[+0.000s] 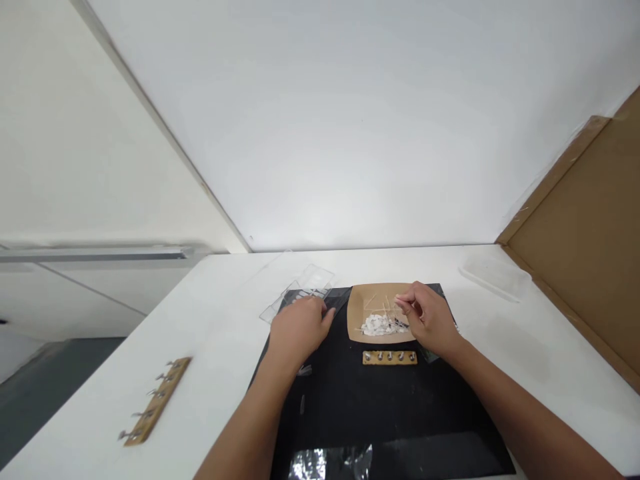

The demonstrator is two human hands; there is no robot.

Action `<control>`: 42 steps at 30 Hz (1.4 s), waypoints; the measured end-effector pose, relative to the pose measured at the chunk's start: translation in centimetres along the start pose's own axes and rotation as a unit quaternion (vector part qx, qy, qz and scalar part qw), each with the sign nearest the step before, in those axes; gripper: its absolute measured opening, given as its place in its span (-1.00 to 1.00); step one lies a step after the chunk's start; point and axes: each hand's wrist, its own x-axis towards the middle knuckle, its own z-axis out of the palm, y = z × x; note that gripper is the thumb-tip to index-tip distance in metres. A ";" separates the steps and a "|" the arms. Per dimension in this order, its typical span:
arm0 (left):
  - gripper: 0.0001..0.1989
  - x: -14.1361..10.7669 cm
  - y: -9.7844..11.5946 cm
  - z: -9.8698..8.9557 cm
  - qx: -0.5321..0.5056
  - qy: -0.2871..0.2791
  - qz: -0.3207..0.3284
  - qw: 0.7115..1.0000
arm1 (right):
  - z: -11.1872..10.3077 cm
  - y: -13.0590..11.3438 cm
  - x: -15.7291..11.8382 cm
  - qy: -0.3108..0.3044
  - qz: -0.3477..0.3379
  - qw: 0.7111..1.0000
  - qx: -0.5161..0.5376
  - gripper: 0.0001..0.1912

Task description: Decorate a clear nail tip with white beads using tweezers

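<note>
My right hand (431, 319) is over the right side of a brown shallow tray (354, 313). Its thumb and forefinger are pinched together; whatever is between them is too small to make out. A heap of small white pieces (380, 325) lies in the tray, with thin pale sticks around it. At the near edge of a clear plastic compartment box (320, 277), my left hand (300, 328) is palm down, thumb apart from the fingers. The fingertips are mostly hidden, and white bits show inside the box. Just below the tray sits a wooden strip (390, 358) with several metal pegs.
A black mat (350, 407) covers the middle of the white table (210, 373). Another pegged wooden strip (157, 403) lies at the left. At the back right is a translucent lid-like piece (495, 277), beside a cardboard panel (585, 247). A white wall stands behind.
</note>
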 end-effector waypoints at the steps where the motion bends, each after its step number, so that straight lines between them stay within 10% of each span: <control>1: -0.66 -0.2 0.3 0.1 0.007 -0.015 0.011 1.000 | 0.0 0.1 0.0 0.001 -0.002 1.000 -0.002 -0.78; 15: -0.72 -0.4 1.8 2.6 0.093 -0.025 0.017 0.995 | 0.3 0.8 -0.1 -0.020 -0.018 0.999 -0.047 -0.81; 23: -0.74 -1.0 1.7 2.1 0.084 0.105 -0.008 0.991 | 0.4 1.0 -0.2 -0.020 -0.012 0.997 -0.074 -0.79; 30: -0.82 -0.7 2.7 3.0 -0.034 0.340 0.205 0.917 | 0.8 0.5 -0.4 0.001 -0.016 0.993 -0.114 -0.80; 42: -0.81 -1.5 5.0 5.1 -0.214 0.291 0.335 0.870 | 1.4 -0.3 -0.8 0.045 0.008 0.997 -0.057 -0.83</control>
